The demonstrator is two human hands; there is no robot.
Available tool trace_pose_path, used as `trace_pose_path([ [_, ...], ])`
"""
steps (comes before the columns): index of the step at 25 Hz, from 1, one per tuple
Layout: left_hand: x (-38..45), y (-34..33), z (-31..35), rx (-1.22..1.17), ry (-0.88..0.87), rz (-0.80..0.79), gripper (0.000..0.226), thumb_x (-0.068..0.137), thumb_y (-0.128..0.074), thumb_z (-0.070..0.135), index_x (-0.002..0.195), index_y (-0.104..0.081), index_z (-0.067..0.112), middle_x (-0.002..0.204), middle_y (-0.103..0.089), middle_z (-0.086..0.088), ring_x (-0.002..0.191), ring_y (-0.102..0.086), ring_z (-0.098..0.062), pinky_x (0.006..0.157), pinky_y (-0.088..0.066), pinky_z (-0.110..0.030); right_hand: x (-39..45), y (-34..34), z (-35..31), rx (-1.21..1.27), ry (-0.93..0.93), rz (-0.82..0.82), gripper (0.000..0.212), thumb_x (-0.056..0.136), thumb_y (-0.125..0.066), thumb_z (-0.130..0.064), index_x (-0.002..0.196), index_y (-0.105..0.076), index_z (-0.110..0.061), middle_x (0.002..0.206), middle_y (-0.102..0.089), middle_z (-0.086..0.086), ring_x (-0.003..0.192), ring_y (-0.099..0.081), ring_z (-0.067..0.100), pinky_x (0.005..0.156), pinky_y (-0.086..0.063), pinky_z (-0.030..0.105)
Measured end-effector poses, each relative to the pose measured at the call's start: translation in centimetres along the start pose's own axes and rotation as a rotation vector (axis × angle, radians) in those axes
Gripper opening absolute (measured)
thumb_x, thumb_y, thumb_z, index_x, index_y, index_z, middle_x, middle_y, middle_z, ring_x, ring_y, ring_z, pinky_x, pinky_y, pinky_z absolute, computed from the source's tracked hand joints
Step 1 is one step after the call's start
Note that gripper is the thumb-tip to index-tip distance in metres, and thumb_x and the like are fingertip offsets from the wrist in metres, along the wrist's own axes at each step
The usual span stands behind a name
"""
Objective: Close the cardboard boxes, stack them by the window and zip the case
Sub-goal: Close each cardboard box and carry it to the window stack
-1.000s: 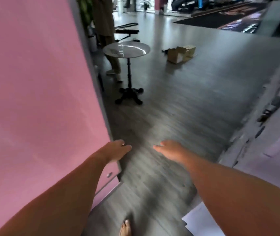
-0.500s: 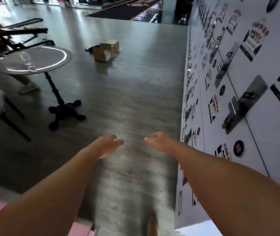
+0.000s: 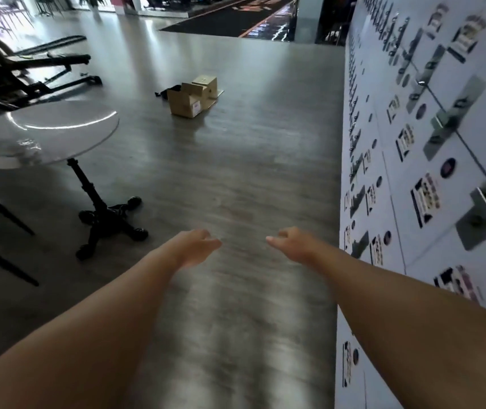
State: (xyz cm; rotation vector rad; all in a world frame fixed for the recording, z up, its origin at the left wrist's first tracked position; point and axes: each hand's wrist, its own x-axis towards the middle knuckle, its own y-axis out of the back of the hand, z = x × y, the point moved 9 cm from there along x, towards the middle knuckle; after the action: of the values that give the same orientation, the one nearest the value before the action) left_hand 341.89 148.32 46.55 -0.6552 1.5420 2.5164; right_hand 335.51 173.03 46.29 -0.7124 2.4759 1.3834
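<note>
A: Where are the cardboard boxes [image 3: 193,97]?

B: On the floor [image 3: 236,172] well ahead, past the round tabletop [image 3: 44,134], flaps up.

A: And the hands?

B: Left hand [image 3: 196,246] and right hand [image 3: 290,246] are apart, relaxed, holding nothing.

A: Handling?

B: Probably light and stiff; fold flaps, lift by the sides.

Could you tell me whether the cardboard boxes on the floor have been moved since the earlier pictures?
No. The cardboard boxes sit beyond the round table as before; only the camera turned.
</note>
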Motion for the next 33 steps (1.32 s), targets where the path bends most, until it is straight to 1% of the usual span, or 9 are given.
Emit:
trace_pose_path([
  [2,4.5,2.4,0.1,-0.004,0.022,-0.009,0.056,0.094,-0.046,0.056,0.133,-0.056,0.018,0.138,-0.054,-0.010,0.124,-0.051,-0.032,0.091,-0.041,-0.032,4.5,1.8,-1.4,-0.010,0.018,-0.011,0.077,0.093,-0.055,-0.064,0.147,-0.048,-0.010,0.153,-0.048,0.010,0.138,-0.047,0.028,0.114,-0.036,0.038],
  [5,11.7,6.2,0.0,-0.033,0.021,0.004,0.054,0.088,-0.048,0.061,0.113,-0.063,0.015,0.125,-0.063,-0.013,0.114,-0.058,-0.032,0.089,-0.044,-0.032,11.9,4.5,-3.4,-0.067,0.035,-0.012,0.078,0.093,-0.051,-0.067,0.147,-0.049,-0.011,0.153,-0.047,0.009,0.139,-0.046,0.027,0.114,-0.036,0.036],
  [10,24.6,14.4,0.3,-0.053,-0.065,0.039,0.038,0.095,-0.050,0.054,0.090,-0.058,0.018,0.114,-0.066,-0.014,0.106,-0.060,-0.032,0.081,-0.042,-0.031,24.3,10.2,-7.2,-0.041,0.008,0.022,0.081,0.092,-0.053,-0.066,0.150,-0.044,-0.009,0.156,-0.043,0.010,0.142,-0.043,0.026,0.117,-0.034,0.040],
  [14,33.9,20.7,2.0,-0.035,-0.109,0.057,0.041,0.094,-0.049,0.056,0.099,-0.065,0.018,0.118,-0.066,-0.013,0.110,-0.059,-0.031,0.083,-0.040,-0.032,32.9,16.0,-10.2,-0.024,-0.001,0.099,0.084,0.090,-0.052,-0.068,0.150,-0.044,-0.011,0.157,-0.041,0.009,0.143,-0.041,0.026,0.117,-0.032,0.039],
  [18,43.9,24.9,4.2,0.012,-0.153,0.045,0.038,0.093,-0.048,0.058,0.078,-0.053,0.023,0.113,-0.066,-0.013,0.108,-0.059,-0.031,0.081,-0.038,-0.032,42.0,20.0,-11.2,-0.021,-0.007,0.094,0.083,0.091,-0.052,-0.068,0.150,-0.045,-0.011,0.157,-0.041,0.009,0.143,-0.041,0.027,0.116,-0.032,0.037],
  [21,51.5,27.4,5.1,0.035,-0.134,0.036,0.041,0.093,-0.047,0.059,0.090,-0.059,0.020,0.117,-0.066,-0.013,0.111,-0.058,-0.032,0.085,-0.041,-0.034,49.4,22.9,-10.7,-0.008,-0.021,0.081,0.081,0.092,-0.053,-0.065,0.151,-0.043,-0.010,0.158,-0.040,0.009,0.144,-0.040,0.026,0.117,-0.031,0.037],
  [26,65.0,33.6,8.7,0.025,-0.086,0.067,0.040,0.094,-0.048,0.057,0.095,-0.060,0.019,0.118,-0.066,-0.012,0.111,-0.058,-0.031,0.083,-0.040,-0.032,63.7,31.2,-11.3,-0.073,0.010,0.065,0.082,0.092,-0.050,-0.068,0.152,-0.042,-0.013,0.159,-0.039,0.008,0.144,-0.039,0.027,0.117,-0.032,0.037],
  [30,73.6,39.0,11.0,-0.015,-0.046,0.060,0.051,0.099,-0.044,0.051,0.130,-0.058,0.012,0.135,-0.057,-0.012,0.125,-0.052,-0.031,0.102,-0.040,-0.038,73.6,37.7,-13.8,-0.097,0.067,0.071,0.078,0.095,-0.051,-0.064,0.151,-0.043,-0.011,0.157,-0.041,0.010,0.143,-0.041,0.026,0.115,-0.033,0.034],
  [33,80.4,42.4,11.4,0.069,-0.074,0.056,0.046,0.101,-0.042,0.049,0.125,-0.060,0.014,0.130,-0.058,-0.011,0.124,-0.052,-0.032,0.099,-0.040,-0.036,81.3,40.3,-15.6,-0.103,0.085,0.040,0.080,0.093,-0.050,-0.067,0.152,-0.042,-0.013,0.158,-0.041,0.007,0.144,-0.040,0.025,0.115,-0.032,0.034],
])
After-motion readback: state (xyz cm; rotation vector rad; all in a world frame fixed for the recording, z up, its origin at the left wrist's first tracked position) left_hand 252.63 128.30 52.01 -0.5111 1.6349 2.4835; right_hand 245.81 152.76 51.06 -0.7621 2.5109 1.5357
